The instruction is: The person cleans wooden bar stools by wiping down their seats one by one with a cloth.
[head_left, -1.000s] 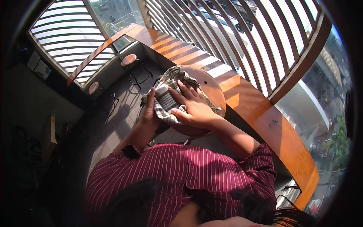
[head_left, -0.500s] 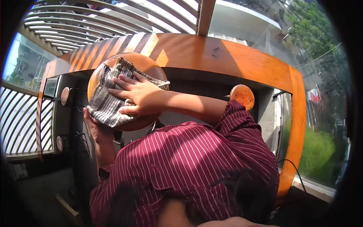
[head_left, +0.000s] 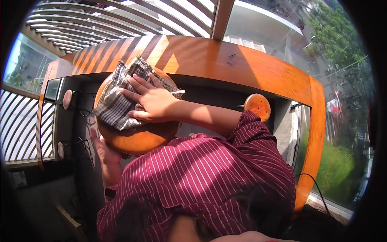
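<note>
Blk/wht checked cloth [head_left: 115, 105], crumpled, edges frayed, under R hand [head_left: 155, 103].

Café-like seating area, wooden counter [head_left: 225, 56], stools [head_left: 258, 106]

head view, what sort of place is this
Probably a café or similar seating area: a long wooden counter runs along a slatted screen, with small round stools near it.
</note>
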Action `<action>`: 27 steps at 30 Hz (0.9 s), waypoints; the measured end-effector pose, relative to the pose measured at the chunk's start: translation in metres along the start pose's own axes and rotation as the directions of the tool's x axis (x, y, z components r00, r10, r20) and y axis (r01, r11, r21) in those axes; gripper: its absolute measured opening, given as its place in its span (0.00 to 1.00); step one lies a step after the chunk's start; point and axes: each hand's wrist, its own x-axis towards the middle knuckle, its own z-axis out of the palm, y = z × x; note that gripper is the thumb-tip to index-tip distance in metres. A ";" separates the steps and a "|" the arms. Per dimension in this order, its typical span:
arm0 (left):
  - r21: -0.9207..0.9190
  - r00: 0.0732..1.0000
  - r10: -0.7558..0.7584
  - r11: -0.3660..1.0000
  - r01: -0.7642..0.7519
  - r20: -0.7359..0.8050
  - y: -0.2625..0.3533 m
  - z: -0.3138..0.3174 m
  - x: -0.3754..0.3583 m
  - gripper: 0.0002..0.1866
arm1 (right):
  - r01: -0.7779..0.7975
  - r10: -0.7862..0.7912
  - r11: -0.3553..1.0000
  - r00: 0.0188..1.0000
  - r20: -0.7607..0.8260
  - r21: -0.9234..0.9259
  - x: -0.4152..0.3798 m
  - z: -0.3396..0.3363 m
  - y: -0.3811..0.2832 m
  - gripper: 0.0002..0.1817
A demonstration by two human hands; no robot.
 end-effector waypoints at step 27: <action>0.090 0.997 -0.063 0.994 0.066 -0.034 -0.025 -0.013 -0.022 0.39 | -0.265 0.220 0.891 0.962 0.161 0.369 0.048 -0.035 0.031 0.28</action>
